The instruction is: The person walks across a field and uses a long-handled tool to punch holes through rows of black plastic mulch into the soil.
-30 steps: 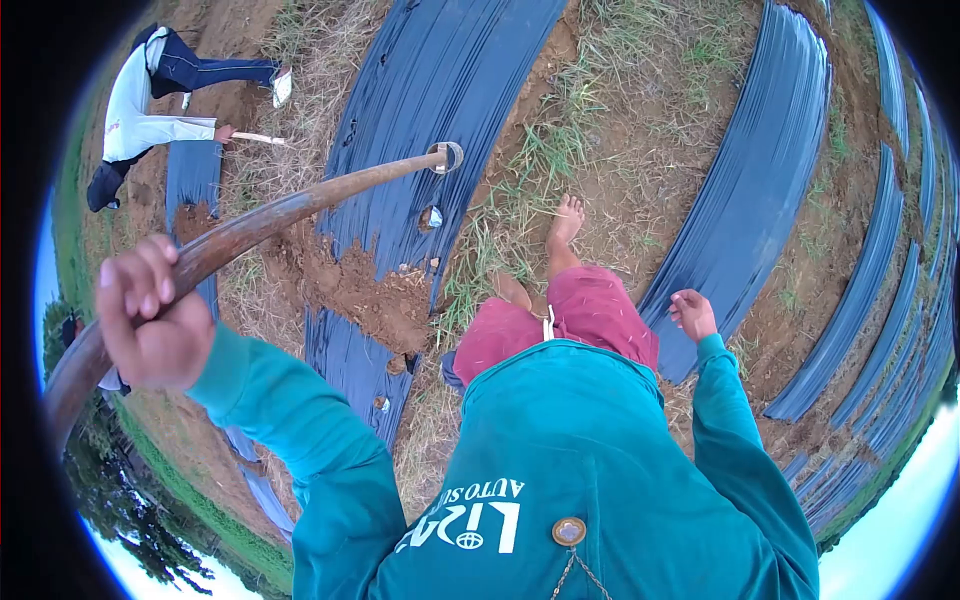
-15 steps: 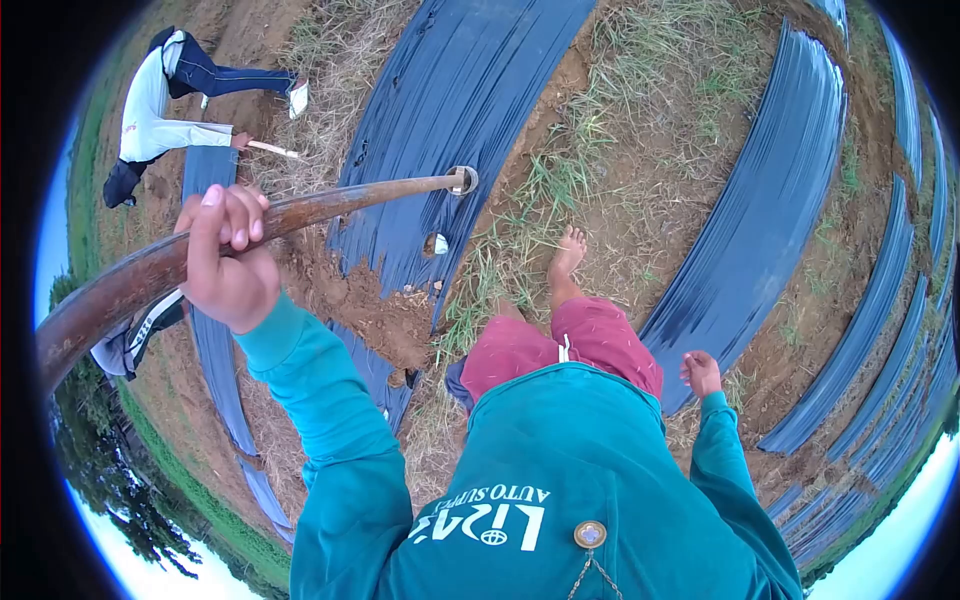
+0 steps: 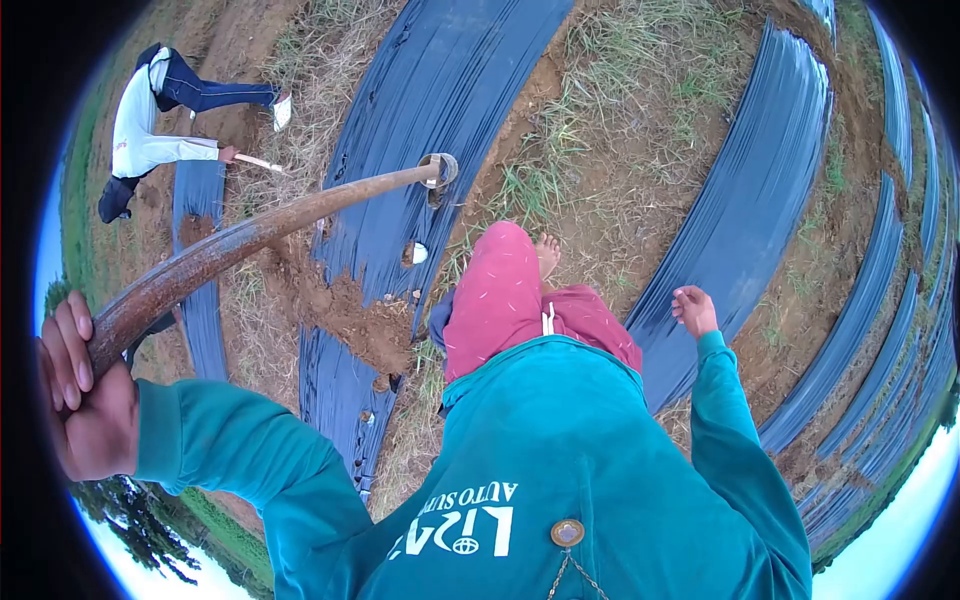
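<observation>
My left hand (image 3: 88,400), at the far left edge, is wrapped round a long brown pole (image 3: 250,235). The pole slants up to the right and appears bowed in this wide view. At its far end a round metal ring cutter (image 3: 438,170) is over the dark plastic mulch sheet (image 3: 400,100); whether it touches cannot be told. Below the ring, a hole (image 3: 415,254) in the sheet shows something pale. My right hand (image 3: 693,309) hangs beside my body, holding nothing, its fingers loosely bent and apart.
A stooping co-worker (image 3: 150,125) in a white top holds a pale stick (image 3: 260,163) at the upper left. Loose brown soil (image 3: 365,325) covers part of the sheet. Grassy ground (image 3: 640,150) separates it from another plastic-covered row (image 3: 745,200), with several more rows at the right.
My left hand has moved down and left along the pole to its near end. The ring end shifted slightly left. My left knee came forward, and my right hand rose a little.
</observation>
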Demonstrator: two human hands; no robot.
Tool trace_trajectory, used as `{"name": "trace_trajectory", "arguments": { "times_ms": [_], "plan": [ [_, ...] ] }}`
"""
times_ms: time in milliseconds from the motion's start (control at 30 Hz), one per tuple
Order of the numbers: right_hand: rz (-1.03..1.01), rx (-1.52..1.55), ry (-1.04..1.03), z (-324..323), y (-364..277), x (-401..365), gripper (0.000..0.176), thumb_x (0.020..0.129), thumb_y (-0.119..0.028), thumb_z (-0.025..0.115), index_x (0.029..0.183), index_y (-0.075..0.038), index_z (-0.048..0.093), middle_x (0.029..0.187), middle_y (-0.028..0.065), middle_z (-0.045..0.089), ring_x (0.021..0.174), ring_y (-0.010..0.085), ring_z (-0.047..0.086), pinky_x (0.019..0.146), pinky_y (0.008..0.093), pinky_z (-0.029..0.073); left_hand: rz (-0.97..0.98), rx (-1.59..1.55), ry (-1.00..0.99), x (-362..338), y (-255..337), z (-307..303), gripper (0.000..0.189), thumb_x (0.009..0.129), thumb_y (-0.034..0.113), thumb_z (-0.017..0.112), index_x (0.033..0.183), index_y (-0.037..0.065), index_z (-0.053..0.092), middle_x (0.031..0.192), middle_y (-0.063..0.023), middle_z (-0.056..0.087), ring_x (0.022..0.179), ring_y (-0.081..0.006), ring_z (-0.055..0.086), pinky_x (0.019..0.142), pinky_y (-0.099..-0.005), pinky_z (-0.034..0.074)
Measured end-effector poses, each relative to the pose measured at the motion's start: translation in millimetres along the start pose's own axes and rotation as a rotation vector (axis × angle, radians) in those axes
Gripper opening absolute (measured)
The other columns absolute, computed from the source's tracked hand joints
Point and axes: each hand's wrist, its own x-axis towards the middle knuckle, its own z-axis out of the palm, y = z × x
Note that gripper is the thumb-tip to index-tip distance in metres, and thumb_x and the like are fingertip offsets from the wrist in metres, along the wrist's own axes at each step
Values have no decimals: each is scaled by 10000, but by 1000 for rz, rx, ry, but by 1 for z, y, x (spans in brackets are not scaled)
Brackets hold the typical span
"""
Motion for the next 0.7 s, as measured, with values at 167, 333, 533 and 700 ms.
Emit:
{"name": "trace_trajectory", "arguments": {
  "times_ms": [167, 333, 533, 700],
  "plan": [
    [-21, -5, -29, 10, -19, 10, 188, 873, -199, 496, 900, -25, 562, 735, 40, 581, 581, 113, 547, 502, 246, 434, 13, -2, 141, 15, -19, 18, 320, 745, -2, 436, 529, 174, 278, 476, 14, 264, 485, -108, 314, 657, -325, 296],
    [59, 25, 7, 9, -18, 22, 191, 861, -203, 517, 909, -24, 562, 736, 42, 582, 593, 123, 559, 508, 251, 444, -89, 30, 113, 40, -64, 33, 315, 786, 42, 416, 530, 171, 286, 483, 4, 281, 491, -120, 326, 666, -333, 315],
    [187, -7, 53, 3, -48, 20, 192, 858, -195, 521, 916, -19, 568, 740, 56, 593, 591, 124, 565, 497, 254, 443, -226, 36, 181, 9, -312, 27, 246, 787, -17, 475, 572, 61, 384, 534, -30, 378, 515, -138, 388, 599, -309, 390],
    [86, 35, 116, -5, -109, 19, 190, 866, -191, 520, 920, -15, 566, 748, 59, 597, 601, 118, 565, 499, 248, 439, -259, 70, 106, 34, -331, 39, 241, 799, -19, 488, 590, 57, 395, 541, -28, 383, 511, -134, 396, 607, -311, 399]
  ]
}}
